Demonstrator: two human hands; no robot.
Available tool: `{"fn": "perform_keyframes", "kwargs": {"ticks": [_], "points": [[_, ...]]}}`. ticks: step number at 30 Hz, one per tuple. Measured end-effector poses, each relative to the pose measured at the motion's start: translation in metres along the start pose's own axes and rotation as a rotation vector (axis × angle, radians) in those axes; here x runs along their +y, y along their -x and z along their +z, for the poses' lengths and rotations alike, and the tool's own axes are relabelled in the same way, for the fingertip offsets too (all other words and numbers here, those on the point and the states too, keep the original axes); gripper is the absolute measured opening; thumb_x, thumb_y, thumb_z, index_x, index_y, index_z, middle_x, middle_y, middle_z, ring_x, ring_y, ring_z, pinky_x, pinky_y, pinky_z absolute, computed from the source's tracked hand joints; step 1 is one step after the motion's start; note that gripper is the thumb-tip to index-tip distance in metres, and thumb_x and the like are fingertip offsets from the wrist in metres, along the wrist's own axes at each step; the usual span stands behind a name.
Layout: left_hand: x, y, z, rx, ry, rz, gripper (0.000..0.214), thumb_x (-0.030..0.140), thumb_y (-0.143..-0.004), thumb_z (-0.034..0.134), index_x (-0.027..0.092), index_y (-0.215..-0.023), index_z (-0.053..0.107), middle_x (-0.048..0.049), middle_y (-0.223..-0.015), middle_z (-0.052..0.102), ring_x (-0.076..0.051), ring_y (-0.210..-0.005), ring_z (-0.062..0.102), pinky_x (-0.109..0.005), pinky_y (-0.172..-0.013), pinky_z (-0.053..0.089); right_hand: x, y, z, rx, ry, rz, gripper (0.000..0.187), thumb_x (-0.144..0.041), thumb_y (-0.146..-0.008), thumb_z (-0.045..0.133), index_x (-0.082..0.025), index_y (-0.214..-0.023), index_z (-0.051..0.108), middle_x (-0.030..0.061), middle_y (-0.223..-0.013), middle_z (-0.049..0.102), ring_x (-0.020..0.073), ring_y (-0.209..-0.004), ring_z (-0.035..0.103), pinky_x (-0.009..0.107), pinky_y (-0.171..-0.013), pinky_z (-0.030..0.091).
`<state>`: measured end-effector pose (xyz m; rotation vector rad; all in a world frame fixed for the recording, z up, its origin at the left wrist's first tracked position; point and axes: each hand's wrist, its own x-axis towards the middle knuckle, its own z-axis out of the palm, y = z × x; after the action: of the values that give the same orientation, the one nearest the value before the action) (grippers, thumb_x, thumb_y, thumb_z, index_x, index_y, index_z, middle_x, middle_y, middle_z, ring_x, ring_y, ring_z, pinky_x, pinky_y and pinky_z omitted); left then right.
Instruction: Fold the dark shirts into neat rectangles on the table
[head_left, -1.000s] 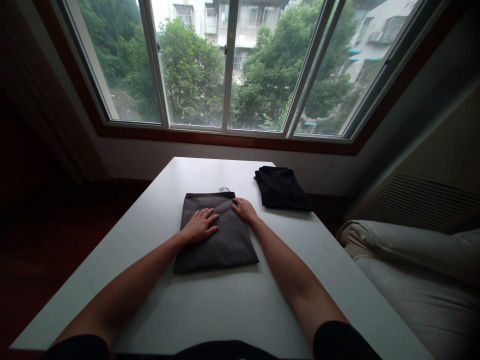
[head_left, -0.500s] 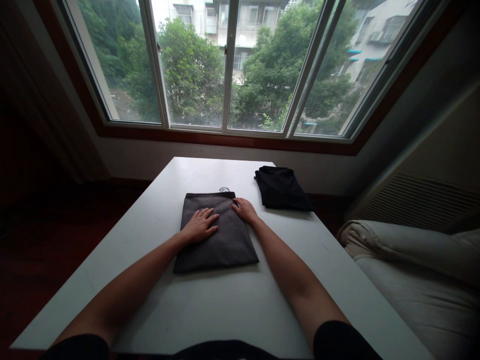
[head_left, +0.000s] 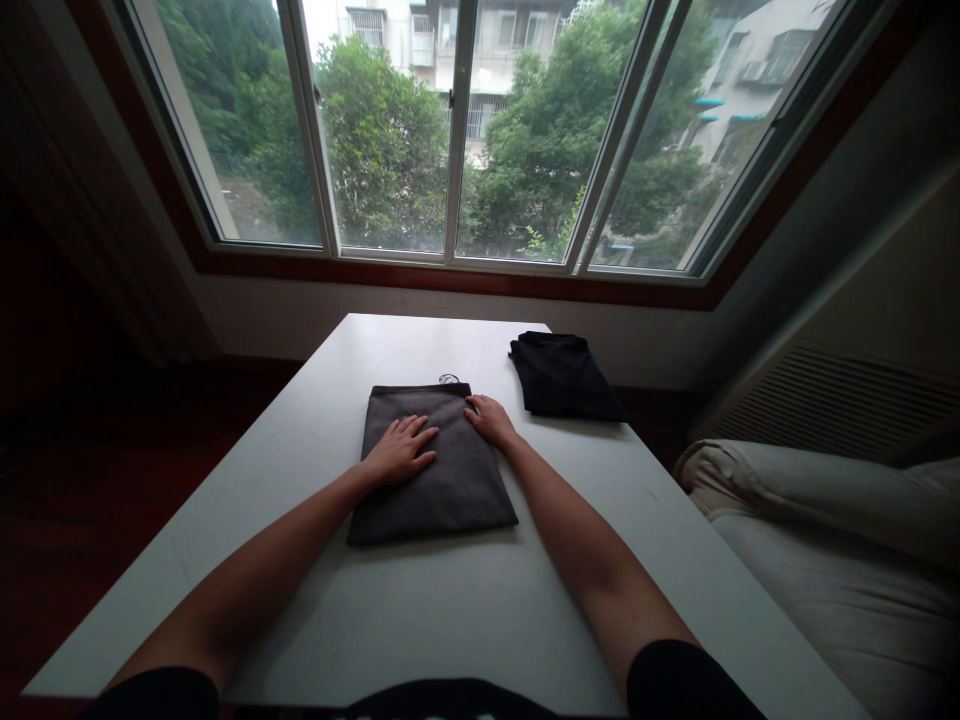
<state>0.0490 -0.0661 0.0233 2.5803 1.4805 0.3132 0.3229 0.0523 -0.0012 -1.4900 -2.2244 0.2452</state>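
Note:
A dark grey drawstring bag [head_left: 442,500] lies flat on the white table [head_left: 420,620], its cord loop [head_left: 448,379] sticking out at the far edge. My left hand [head_left: 400,450] rests on the bag's upper middle, palm down with the fingers spread. At the bag's right edge, near the far corner, lies my right hand [head_left: 491,418]; its fingers are stretched out over the cloth and grip nothing that I can see. Whatever the bag may contain is hidden.
A folded black cloth item [head_left: 566,375] lies at the table's far right edge. Beyond the table is a wide window [head_left: 450,262] with a brown frame. To the right stands a pale padded sofa [head_left: 840,550], close to the table's side.

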Motion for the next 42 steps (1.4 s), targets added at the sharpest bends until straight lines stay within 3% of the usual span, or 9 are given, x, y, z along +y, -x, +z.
{"fn": "perform_keyframes", "kwargs": {"ticks": [42], "points": [[0.0026,0.0006,-0.0018,0.002,-0.013,-0.001,0.063,0.061,-0.105,0.045,0.031,-0.16,0.048,-0.0075,-0.172,0.031,-0.034,-0.159,0.025,-0.056,-0.129,0.018,0.0049,-0.0019,0.0044,0.013,-0.002,-0.015,0.041,-0.039,-0.103,0.06,-0.022,-0.139,0.065,0.0092,-0.141,0.065,0.024,-0.133,0.057,0.035,-0.117,0.037]]}}
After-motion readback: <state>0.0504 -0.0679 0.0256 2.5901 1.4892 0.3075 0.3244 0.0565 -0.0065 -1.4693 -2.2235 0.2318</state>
